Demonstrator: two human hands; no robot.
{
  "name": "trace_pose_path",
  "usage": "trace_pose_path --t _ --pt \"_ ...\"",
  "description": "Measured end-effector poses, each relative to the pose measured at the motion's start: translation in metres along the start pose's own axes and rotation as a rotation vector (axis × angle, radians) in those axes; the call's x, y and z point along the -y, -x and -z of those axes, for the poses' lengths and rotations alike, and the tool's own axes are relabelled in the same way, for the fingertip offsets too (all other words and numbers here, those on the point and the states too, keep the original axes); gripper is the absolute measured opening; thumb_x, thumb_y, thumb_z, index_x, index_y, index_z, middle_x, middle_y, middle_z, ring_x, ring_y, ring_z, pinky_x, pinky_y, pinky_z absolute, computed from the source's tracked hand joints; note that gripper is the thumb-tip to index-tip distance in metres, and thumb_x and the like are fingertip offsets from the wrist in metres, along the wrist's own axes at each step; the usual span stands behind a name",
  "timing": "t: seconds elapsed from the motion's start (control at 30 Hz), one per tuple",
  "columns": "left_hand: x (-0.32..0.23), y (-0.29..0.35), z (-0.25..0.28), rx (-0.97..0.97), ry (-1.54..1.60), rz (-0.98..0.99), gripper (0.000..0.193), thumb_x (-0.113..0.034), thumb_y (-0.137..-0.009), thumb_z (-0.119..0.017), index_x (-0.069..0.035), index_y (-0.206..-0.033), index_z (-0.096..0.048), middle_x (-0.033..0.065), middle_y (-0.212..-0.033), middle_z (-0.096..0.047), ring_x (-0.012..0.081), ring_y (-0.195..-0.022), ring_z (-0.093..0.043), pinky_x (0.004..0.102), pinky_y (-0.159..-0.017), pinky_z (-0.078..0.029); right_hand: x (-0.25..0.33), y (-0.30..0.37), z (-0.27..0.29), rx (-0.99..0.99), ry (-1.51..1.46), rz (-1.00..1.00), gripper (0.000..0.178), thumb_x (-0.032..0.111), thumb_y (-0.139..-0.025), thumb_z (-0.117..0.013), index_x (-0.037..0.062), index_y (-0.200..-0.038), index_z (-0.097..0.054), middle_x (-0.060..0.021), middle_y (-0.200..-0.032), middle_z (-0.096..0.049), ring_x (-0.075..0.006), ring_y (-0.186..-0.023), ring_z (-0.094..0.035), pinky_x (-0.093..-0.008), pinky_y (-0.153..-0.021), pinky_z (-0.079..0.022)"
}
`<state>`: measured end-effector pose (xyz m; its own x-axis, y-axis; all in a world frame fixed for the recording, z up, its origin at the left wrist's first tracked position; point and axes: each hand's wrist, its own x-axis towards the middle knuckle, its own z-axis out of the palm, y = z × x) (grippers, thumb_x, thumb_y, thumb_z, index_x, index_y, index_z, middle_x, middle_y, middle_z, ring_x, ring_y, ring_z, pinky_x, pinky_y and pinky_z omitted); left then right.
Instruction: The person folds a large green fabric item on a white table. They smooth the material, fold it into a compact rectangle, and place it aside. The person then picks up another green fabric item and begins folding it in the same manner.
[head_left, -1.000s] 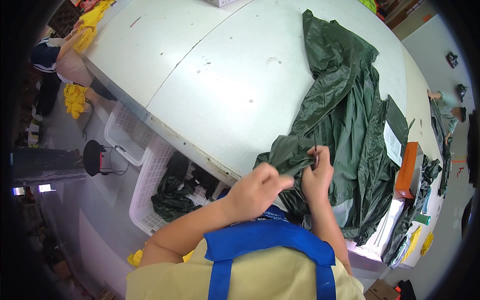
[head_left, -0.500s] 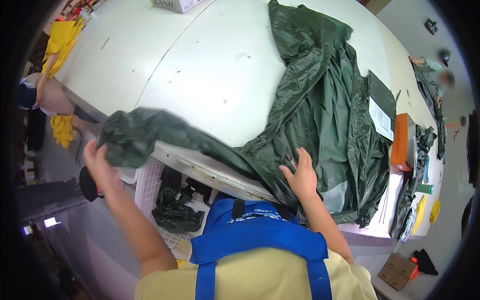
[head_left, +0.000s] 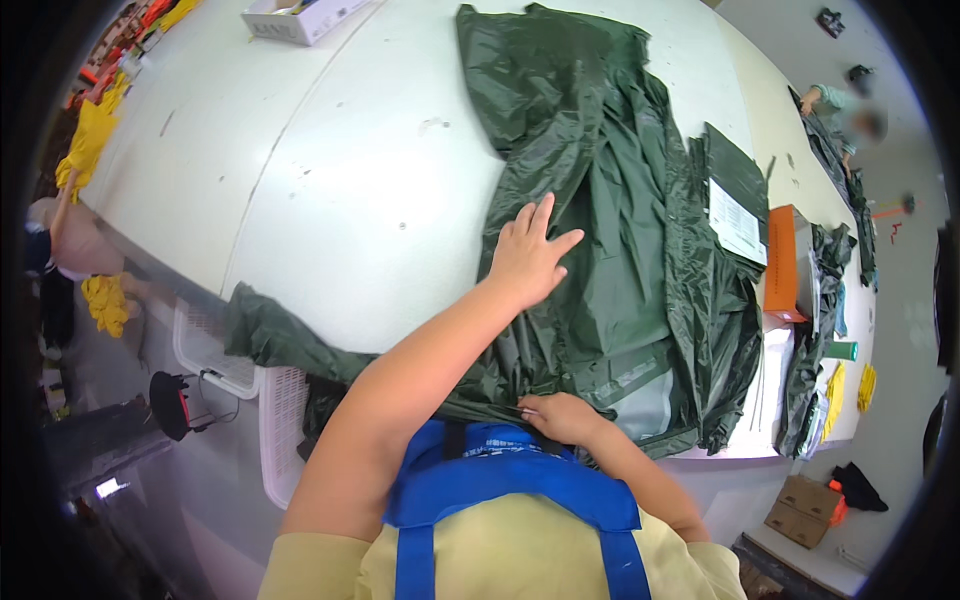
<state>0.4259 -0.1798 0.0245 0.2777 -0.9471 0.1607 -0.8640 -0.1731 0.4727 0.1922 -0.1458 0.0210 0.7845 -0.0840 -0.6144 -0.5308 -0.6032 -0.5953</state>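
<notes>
A dark green raincoat-like garment (head_left: 620,240), shiny and thin, lies spread and creased on the white table. One sleeve (head_left: 285,335) of it stretches left along the table's front edge and droops slightly over. My left hand (head_left: 527,257) rests on the garment's left part, fingers spread, holding nothing. Close to my body, my right hand (head_left: 562,416) is closed at the garment's lower edge, fingers pinching the fabric. A small pale sliver shows at its fingertips, too small to name. My left forearm hides part of the sleeve.
Packed dark green pieces with a white paper label (head_left: 735,222) lie right of the garment, near an orange box (head_left: 783,265). An open white carton (head_left: 300,20) stands far left on the table. White plastic baskets (head_left: 283,400) sit below the front edge. Other people work at both sides.
My left hand has let go of the sleeve end and moved right onto the garment. My right hand has dropped to the lower edge and closed. The sleeve has settled along the table edge.
</notes>
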Motion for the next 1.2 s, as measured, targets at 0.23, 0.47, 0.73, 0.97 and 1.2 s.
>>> trace_pose_path --t 0.23,0.47,0.73,0.97,1.2 --pt "0.062 -0.049 -0.019 -0.123 0.385 0.097 0.039 -0.003 -0.077 -0.06 -0.008 -0.115 -0.062 0.0162 -0.116 -0.058 0.0358 -0.099 -0.057 0.0387 -0.09 -0.047 -0.006 -0.031 0.048 -0.847 -0.394 0.096 0.024 0.005 -0.078 -0.062 0.0028 -0.102 -0.064 -0.0185 -0.1 -0.066 -0.0352 -0.094 -0.064 -0.0397 -0.081 -0.051" --pt "0.13 0.059 0.081 -0.459 0.973 0.541 0.046 0.004 -0.082 -0.056 0.0 -0.127 -0.055 0.0093 -0.129 -0.055 0.0174 -0.117 -0.051 0.0279 -0.098 -0.04 -0.034 -0.11 0.075 -0.702 -0.485 -0.327 0.036 0.025 -0.078 -0.072 -0.0014 -0.099 -0.062 -0.0181 -0.09 -0.067 -0.0352 -0.083 -0.063 -0.0363 -0.075 -0.049" --pt "0.135 0.22 0.0 -0.38 1.013 0.96 0.051 0.01 -0.082 -0.055 0.0 -0.132 -0.05 0.0109 -0.129 -0.053 0.0193 -0.115 -0.052 0.0297 -0.099 -0.041 -0.051 -0.031 0.083 -0.724 -0.287 -0.285 0.022 0.019 -0.082 -0.069 0.0001 -0.09 -0.062 -0.0152 -0.072 -0.062 -0.0233 -0.066 -0.06 -0.0346 -0.065 -0.047" --pt "0.093 0.211 0.03 -0.371 1.366 0.982 0.07 0.017 -0.078 -0.051 -0.006 -0.142 -0.036 0.0113 -0.131 -0.05 0.0185 -0.114 -0.053 0.0286 -0.094 -0.044 -0.02 -0.045 0.121 -0.861 -0.144 -0.183 0.015 0.013 -0.088 -0.062 -0.0012 -0.093 -0.064 -0.0152 -0.076 -0.064 -0.0178 -0.069 -0.061 -0.0298 -0.067 -0.048" --pt "0.095 0.174 0.069 -0.379 1.317 0.685 0.078 0.018 -0.072 -0.047 -0.008 -0.144 -0.034 0.009 -0.14 -0.039 0.0158 -0.123 -0.043 0.0258 -0.097 -0.038 0.072 -0.176 0.126 -0.322 -0.277 0.532 0.045 -0.009 -0.073 -0.05 0.0014 -0.115 -0.06 -0.0133 -0.123 -0.058 -0.0272 -0.116 -0.055 -0.0308 -0.097 -0.042"
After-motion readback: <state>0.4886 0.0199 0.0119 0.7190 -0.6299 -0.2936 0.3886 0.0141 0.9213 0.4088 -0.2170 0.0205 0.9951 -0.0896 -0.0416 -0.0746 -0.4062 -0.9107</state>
